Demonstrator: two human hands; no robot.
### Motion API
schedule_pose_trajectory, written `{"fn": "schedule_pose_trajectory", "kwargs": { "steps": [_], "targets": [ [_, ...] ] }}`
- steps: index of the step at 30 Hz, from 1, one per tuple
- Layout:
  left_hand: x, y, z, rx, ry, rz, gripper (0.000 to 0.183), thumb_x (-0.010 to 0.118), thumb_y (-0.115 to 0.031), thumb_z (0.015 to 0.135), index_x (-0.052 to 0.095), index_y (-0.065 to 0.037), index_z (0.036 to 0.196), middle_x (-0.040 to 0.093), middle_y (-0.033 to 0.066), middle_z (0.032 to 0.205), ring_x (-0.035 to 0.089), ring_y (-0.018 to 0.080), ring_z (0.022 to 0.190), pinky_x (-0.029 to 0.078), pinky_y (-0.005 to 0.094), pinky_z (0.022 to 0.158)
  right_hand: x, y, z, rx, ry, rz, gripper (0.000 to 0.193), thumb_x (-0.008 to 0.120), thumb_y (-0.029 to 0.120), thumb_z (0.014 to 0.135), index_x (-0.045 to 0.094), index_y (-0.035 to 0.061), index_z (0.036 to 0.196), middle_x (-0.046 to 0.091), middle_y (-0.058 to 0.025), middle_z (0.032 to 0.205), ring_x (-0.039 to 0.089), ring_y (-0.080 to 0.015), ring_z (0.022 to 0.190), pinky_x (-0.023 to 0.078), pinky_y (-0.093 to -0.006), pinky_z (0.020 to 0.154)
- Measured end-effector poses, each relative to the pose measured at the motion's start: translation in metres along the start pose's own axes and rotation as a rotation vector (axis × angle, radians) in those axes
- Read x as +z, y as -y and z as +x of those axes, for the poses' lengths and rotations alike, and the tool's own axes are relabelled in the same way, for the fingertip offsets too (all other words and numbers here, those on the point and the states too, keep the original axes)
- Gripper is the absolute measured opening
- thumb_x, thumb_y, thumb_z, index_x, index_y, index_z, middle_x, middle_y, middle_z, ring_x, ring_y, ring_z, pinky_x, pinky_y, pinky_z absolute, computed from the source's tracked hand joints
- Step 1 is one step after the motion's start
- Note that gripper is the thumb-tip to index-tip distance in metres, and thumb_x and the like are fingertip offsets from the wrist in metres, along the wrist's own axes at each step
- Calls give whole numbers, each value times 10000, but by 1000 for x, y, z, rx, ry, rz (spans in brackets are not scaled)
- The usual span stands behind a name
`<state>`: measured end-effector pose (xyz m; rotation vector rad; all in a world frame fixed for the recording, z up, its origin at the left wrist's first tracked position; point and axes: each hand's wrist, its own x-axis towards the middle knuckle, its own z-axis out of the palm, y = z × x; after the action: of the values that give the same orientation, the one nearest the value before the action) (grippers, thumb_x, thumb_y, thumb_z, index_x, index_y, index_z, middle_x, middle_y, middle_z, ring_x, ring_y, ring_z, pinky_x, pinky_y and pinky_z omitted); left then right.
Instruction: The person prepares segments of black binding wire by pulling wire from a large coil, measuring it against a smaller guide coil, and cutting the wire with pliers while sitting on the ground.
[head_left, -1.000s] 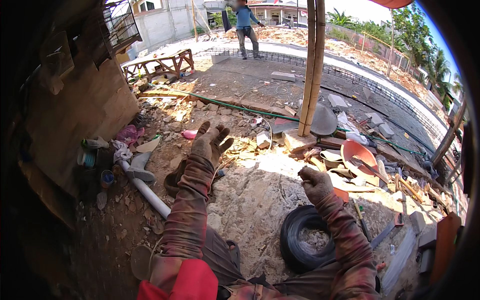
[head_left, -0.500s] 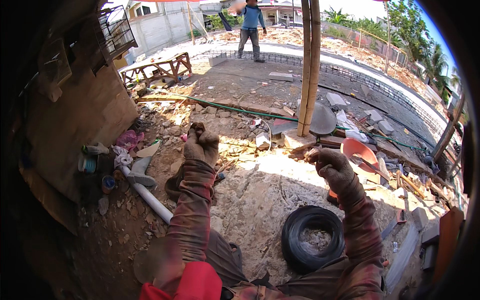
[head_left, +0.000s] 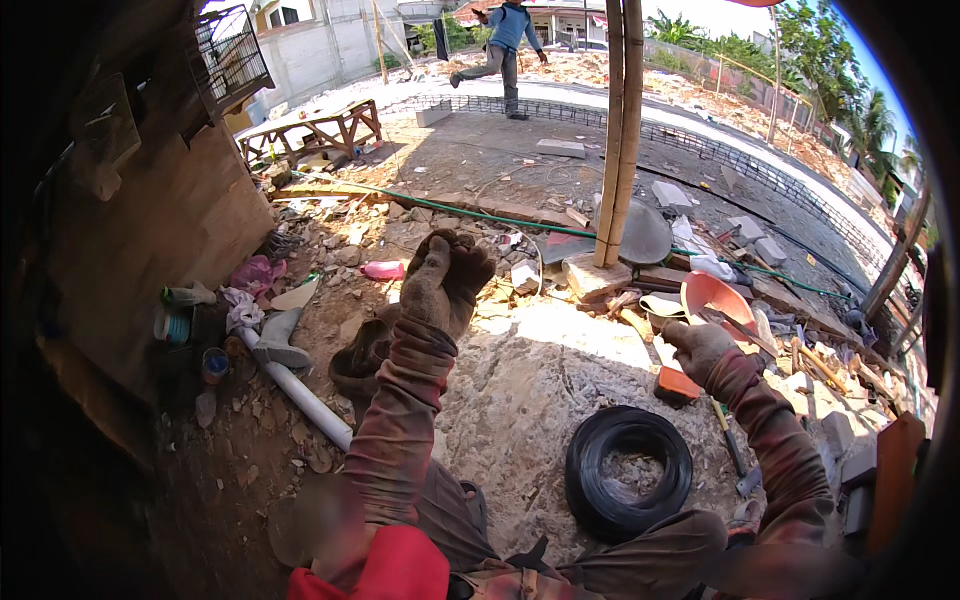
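Observation:
My gloved left hand (head_left: 445, 285) is raised in front of me, its fingers curled into a fist. Anything inside that fist is hidden. Further right, my gloved right hand (head_left: 700, 350) is also closed, fingers bent together near a red bowl-shaped container (head_left: 718, 300); I cannot make out what it holds. A coil of black wire (head_left: 583, 475) lies on the rough pale ground by my knees. An orange block-shaped object (head_left: 677, 386) sits just below my right hand. Beside my right forearm lies a hammer with a yellowish handle (head_left: 730, 440).
A bamboo post (head_left: 622, 130) rises ahead, with a green hose (head_left: 440, 208) running behind it. To the left lie a white pipe (head_left: 300, 402), a grey boot (head_left: 280, 338) and a pink bottle (head_left: 383, 270). Beyond, a person (head_left: 510, 35) stands near long steel rebar cages (head_left: 570, 115).
My left hand has moved right and turned over. My right hand has gone right and lower, uncovering the orange object and the hammer. The far person has stepped, one leg now lifted.

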<state>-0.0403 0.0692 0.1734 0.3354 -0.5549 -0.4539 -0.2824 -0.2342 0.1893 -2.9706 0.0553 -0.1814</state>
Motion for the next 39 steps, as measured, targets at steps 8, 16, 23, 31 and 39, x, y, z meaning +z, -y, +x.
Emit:
{"fn": "schedule_pose_trajectory", "kwargs": {
  "steps": [8,16,23,31,39],
  "targets": [
    [-31,-25,2,8,-146,53,159,525,-199,948,606,-66,980,639,77,951,646,197,870,550,357,711,-25,6,-59,257,-93,936,190,540,16,763,588,-31,942,595,-103,806,578,-217,764,490,-329,736],
    [-42,-43,-6,-7,-275,272,175,604,-150,893,541,-14,803,562,51,854,380,34,485,325,188,401,26,60,-97,-50,681,1011,283,594,92,740,626,-30,993,634,-113,817,622,-191,799,485,-309,732],
    [-35,-46,-2,-205,-18,-168,167,576,-184,923,602,-20,905,596,83,864,490,38,501,377,201,425,31,-28,-99,378,-588,965,181,578,97,849,600,-19,986,655,-87,808,619,-182,739,482,-289,642],
    [-81,-60,1,-10,-564,14,187,568,-212,939,541,-54,842,519,-40,644,464,21,477,384,172,403,-18,59,-105,37,220,1148,256,616,226,792,597,-2,907,596,-60,745,536,-138,653,434,-285,580],
    [-31,-29,-2,-149,-159,-53,192,557,-234,947,592,-46,928,590,44,783,497,26,511,413,196,447,38,-27,-107,219,47,320,162,565,58,789,625,12,932,629,-106,839,598,-215,762,475,-312,693]
  ]
}}
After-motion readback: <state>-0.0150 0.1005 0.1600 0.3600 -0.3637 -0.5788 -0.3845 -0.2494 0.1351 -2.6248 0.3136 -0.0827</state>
